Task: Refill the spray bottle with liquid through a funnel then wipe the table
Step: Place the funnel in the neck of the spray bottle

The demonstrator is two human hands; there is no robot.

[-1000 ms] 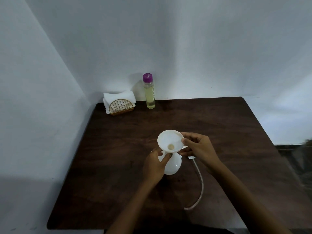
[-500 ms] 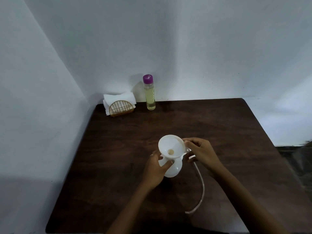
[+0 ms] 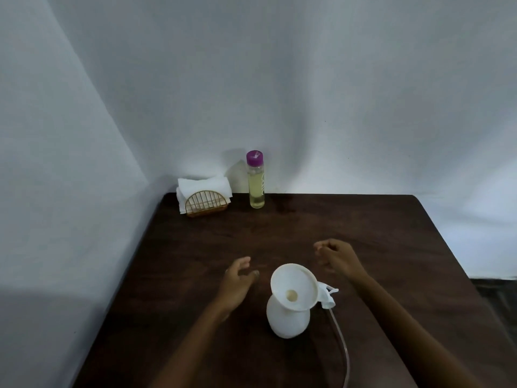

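Note:
A white spray bottle (image 3: 288, 320) stands upright on the dark wooden table (image 3: 363, 233) with a white funnel (image 3: 293, 287) seated in its neck. Its spray head (image 3: 328, 296) lies on the table just right of it, and the clear dip tube (image 3: 342, 343) trails toward me. My left hand (image 3: 237, 281) hovers left of the funnel, fingers relaxed, holding nothing. My right hand (image 3: 335, 256) hangs beyond and right of the funnel, fingers loosely curled, empty. A clear bottle of yellowish liquid (image 3: 256, 183) with a purple cap stands at the table's back edge.
A gold wire holder with white napkins (image 3: 204, 196) sits in the back left corner next to the liquid bottle. White walls close the left and back sides. The table's right edge drops to a dark floor.
Both hands have let go of the funnel and the spray bottle and moved away, the left to the left, the right forward. The funnel stays in the bottle's neck.

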